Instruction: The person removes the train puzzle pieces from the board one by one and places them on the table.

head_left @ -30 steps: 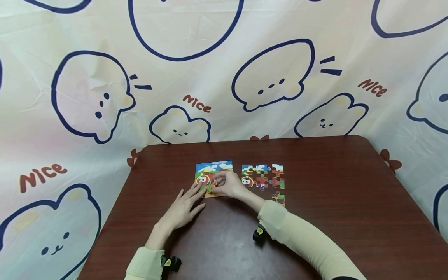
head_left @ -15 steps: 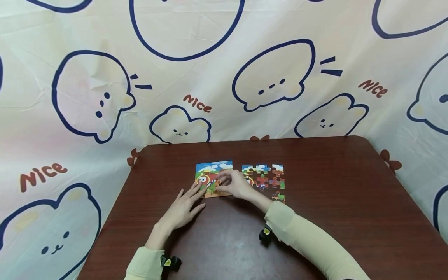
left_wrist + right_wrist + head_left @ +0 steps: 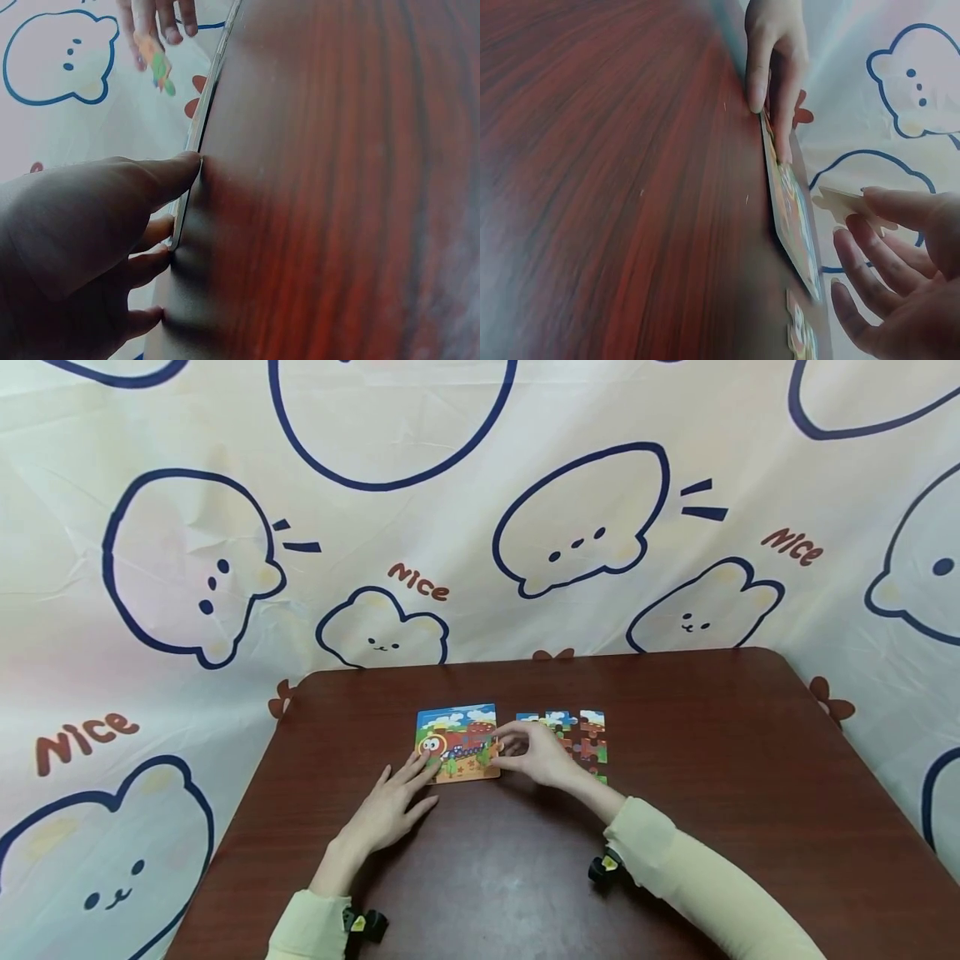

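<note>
A jigsaw board (image 3: 459, 745) with a cartoon scene of sky, red buildings and a round-eyed face lies flat on the table. My left hand (image 3: 386, 810) rests on its near left corner with extended fingers; in the left wrist view the thumb (image 3: 176, 171) touches the board's edge. Just off the board's right side, my right hand (image 3: 543, 756) pinches a puzzle piece (image 3: 847, 204) between thumb and fingers. The left wrist view catches the orange and green face of the piece (image 3: 157, 66), held clear of the board. Part of the loose pieces is hidden behind the right hand.
Several loose puzzle pieces (image 3: 593, 748) lie in rows right of the board. The brown wooden table (image 3: 697, 735) reaches back to a white cloth (image 3: 480, 535) printed with cartoon bears. A small black wrist camera (image 3: 604, 867) sits on each cuff.
My right hand has moved right from over the board to its right edge, carrying the puzzle piece and uncovering the picture's lower right part. The left hand has stayed in place.
</note>
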Tool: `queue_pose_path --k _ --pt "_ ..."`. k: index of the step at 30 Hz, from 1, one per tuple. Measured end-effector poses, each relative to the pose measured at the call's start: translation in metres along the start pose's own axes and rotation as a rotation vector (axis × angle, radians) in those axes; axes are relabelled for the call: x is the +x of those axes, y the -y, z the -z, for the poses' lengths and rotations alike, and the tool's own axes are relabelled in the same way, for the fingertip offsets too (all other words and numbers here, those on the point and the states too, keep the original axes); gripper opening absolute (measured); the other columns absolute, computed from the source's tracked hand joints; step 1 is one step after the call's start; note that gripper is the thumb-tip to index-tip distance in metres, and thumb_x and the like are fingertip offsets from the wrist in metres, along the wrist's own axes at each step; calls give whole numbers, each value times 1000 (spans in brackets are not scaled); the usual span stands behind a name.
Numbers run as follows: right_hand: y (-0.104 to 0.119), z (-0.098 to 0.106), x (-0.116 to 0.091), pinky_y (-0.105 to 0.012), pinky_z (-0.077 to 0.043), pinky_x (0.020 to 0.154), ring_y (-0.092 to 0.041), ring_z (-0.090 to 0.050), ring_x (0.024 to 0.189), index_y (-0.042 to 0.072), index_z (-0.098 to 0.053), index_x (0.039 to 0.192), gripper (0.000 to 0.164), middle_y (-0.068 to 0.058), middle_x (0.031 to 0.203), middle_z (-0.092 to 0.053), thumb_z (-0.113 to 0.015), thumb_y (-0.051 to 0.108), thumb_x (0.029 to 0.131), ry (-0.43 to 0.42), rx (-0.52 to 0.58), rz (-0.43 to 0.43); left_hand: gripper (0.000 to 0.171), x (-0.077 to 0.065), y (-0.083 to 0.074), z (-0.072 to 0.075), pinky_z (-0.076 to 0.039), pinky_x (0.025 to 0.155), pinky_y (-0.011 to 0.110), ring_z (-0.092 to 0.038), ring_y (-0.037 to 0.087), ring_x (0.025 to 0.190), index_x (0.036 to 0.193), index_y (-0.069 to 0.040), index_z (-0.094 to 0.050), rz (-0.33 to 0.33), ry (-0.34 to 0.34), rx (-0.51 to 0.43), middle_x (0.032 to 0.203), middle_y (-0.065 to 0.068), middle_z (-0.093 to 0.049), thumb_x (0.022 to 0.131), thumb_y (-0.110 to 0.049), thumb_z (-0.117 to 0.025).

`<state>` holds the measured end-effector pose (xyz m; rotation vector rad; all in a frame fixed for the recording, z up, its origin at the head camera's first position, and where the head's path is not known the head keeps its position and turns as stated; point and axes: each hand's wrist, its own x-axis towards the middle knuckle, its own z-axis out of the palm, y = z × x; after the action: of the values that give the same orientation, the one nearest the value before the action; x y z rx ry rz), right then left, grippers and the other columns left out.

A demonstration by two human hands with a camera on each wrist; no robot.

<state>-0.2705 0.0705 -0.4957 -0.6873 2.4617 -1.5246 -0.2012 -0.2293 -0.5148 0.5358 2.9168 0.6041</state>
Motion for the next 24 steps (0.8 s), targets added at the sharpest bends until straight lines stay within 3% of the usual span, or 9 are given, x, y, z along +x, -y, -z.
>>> queue_pose_path --k 15,24 --pt "-15 35 -34 -23 -61 81 -13 -73 91 -3 -74 133 39 -16 111 -78 -84 10 97 -14 -21 -18 64 1 3 1 -22 132 77 -29 41 169 170 -14 -44 0 -3 12 180 17 -33 112 -29 -66" --pt "-28 50 -57 -22 -59 75 -10 -70 84 0 -77 128 36 -10 102 -78 -86 10 95 -26 -55 -61 64 1 2 -1 -21 132 77 -28 41 169 170 -14 -44 1 9 9 181 17 -32 112 -30 -66"
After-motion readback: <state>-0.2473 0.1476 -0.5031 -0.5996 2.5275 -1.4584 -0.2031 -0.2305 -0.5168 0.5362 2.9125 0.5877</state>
